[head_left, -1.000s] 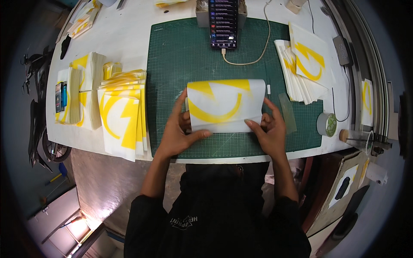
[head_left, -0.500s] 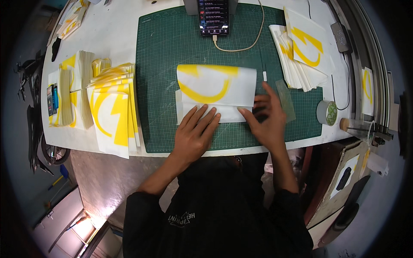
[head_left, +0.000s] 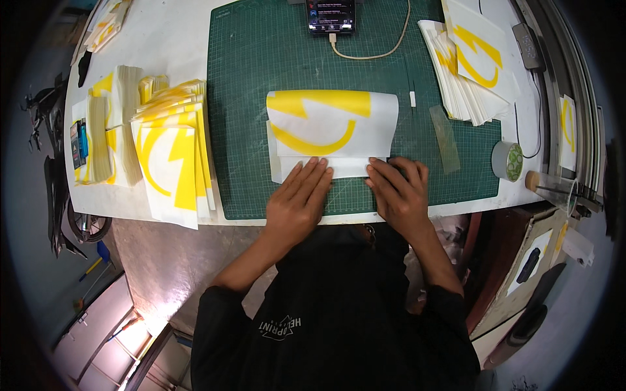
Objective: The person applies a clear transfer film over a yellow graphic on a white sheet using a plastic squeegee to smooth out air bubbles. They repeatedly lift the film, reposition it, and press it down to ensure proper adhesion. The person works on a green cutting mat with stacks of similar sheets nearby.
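Observation:
A white sheet with a yellow print [head_left: 326,127] lies folded over on the green cutting mat [head_left: 248,52], its upper layer bulging a little at the far edge. Along its near side runs a plain white strip. My left hand [head_left: 297,197] rests on the left part of that strip, fingers stretched and lying flat. At the strip's right end, my right hand [head_left: 401,192] touches the paper with its fingertips, fingers slightly bent and palm down. Neither hand grips anything that I can see.
Stacks of folded yellow-and-white sheets [head_left: 166,153] stand at the left; another pile [head_left: 456,75] lies far right. A phone [head_left: 331,16] with its cable is at the back. A thin blade-like tool [head_left: 412,99], a clear strip [head_left: 445,140] and a tape roll [head_left: 507,161] lie at right.
My right hand has come down from its raised position beside the sheet onto the strip's right end. My left hand stays on the strip. The whole view has shifted slightly.

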Motion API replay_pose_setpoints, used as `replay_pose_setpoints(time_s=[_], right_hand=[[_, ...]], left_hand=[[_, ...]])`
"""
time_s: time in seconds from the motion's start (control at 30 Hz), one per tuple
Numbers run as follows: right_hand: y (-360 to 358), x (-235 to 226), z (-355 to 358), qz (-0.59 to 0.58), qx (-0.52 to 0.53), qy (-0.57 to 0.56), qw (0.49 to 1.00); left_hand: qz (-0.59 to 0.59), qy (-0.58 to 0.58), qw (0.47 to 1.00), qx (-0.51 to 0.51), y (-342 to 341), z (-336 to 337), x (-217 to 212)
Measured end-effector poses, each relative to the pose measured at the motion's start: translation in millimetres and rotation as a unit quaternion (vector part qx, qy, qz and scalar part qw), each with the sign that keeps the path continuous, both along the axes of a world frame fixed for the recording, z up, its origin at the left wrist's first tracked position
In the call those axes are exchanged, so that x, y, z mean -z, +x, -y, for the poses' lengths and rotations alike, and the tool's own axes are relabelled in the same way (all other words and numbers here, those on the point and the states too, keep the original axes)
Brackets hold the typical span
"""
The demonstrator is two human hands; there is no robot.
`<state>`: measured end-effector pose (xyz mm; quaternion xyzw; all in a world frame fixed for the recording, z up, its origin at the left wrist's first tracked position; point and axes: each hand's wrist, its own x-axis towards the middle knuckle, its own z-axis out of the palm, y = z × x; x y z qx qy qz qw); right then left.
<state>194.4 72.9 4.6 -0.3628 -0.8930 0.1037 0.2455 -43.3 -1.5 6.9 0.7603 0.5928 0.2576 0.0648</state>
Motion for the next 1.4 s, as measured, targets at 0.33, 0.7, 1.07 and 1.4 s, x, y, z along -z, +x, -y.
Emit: replay_pose_setpoints(time_s=[0.33,0.7,1.07,1.4], right_hand=[[-28.7,-0.1,44.9,0.085,0.061,0.007,0.995],[19.0,-13.1,30.6,0.069,0.138,-0.016,0.988],[-38.5,-11.5,-9.5,0.016,0.015,0.000,1.000],[-27.2,-30.8,-61.1,0.163,-0.077,-0.086,0.980]], left_hand=[[-0.043,-0.139,0.989,0.010,-14.9,29.8,-8.3],[-0.017,-0.114,0.993,-0.009,-12.5,29.0,-7.5],[-0.034,-0.071,0.997,0.004,-32.6,-14.2,-10.8],[-0.120,-0.160,0.979,0.026,-52.8,-42.4,-35.5]])
